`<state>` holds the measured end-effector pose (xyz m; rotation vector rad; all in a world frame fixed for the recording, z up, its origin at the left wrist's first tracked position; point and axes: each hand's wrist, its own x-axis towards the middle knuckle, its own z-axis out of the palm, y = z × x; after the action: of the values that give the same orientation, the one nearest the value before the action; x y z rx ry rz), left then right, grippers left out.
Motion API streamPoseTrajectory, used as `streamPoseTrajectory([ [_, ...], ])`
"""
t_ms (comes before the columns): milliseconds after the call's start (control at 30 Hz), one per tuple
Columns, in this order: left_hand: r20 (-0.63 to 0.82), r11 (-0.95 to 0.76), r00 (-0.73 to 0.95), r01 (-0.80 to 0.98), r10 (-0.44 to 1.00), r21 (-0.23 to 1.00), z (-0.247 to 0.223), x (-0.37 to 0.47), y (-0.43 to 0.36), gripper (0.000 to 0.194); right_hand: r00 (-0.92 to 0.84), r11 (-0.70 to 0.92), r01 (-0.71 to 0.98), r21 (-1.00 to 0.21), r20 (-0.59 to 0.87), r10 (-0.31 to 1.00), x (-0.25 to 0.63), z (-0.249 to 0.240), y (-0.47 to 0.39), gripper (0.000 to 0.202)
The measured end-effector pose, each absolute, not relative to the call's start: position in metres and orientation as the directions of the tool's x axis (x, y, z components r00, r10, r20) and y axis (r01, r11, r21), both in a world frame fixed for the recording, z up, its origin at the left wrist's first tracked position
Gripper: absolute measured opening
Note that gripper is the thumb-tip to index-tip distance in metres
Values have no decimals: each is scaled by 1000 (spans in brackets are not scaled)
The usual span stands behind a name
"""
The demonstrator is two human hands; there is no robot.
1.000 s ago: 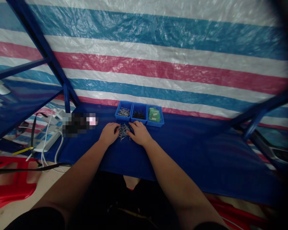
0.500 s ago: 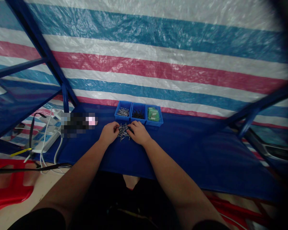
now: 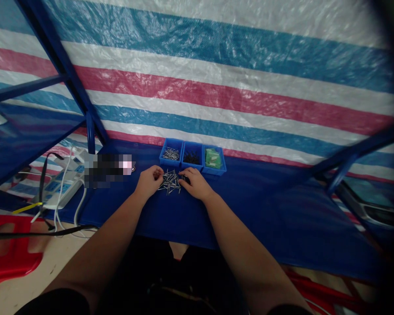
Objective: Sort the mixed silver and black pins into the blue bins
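Note:
A loose pile of thin silver metal pieces [image 3: 170, 181], like screws or nails, lies on the blue table between my hands. At its left edge my left hand [image 3: 149, 181] has its fingers curled with thumb and fingertips close together; anything between them is too small to make out. My right hand [image 3: 197, 184] rests at the pile's right side, fingers bent and the thumb apart, with a few pieces near the tips. Just behind stand three joined blue bins: the left bin [image 3: 161, 163] has similar silver pieces, the middle bin [image 3: 192, 167] dark small pieces, the right bin [image 3: 223, 169] green packets.
On the left of the blue table [image 3: 265, 210] sits a blurred-out dark object [image 3: 101, 171]. Beside it are a white power strip [image 3: 61, 192] and cables. Blue frame posts [image 3: 91, 133] and a striped tarp [image 3: 216, 94] close off the back. A red stool [image 3: 13, 258] stands lower left.
My right hand has drawn slightly right, off the pile, and its thumb and fingers have spread. More of the silver pieces now shows between the hands. The view has shifted slightly.

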<state>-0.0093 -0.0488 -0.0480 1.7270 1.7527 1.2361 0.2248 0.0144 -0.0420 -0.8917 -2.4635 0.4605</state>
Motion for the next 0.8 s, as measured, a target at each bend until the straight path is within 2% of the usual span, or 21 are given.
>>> streamPoseTrajectory([
  [267, 237, -130, -170, 482, 956, 867, -53, -14, -48, 12, -704, 705, 486, -517, 247, 666, 225, -32, 24, 25],
  [500, 245, -165, -157, 400, 957, 902, -52, -13, -47, 21, -690, 634, 605, -482, 81, 720, 212, -12, 28, 25],
  [667, 265, -184, -200, 351, 943, 918, -46, -11, -50, 24, -642, 628, 586, -511, 181, 746, 215, -18, 19, 25],
  [800, 285, -201, -234, 325, 930, 924, -40, -9, -51, 26, -633, 626, 553, -550, 212, 745, 220, -25, 18, 34],
])
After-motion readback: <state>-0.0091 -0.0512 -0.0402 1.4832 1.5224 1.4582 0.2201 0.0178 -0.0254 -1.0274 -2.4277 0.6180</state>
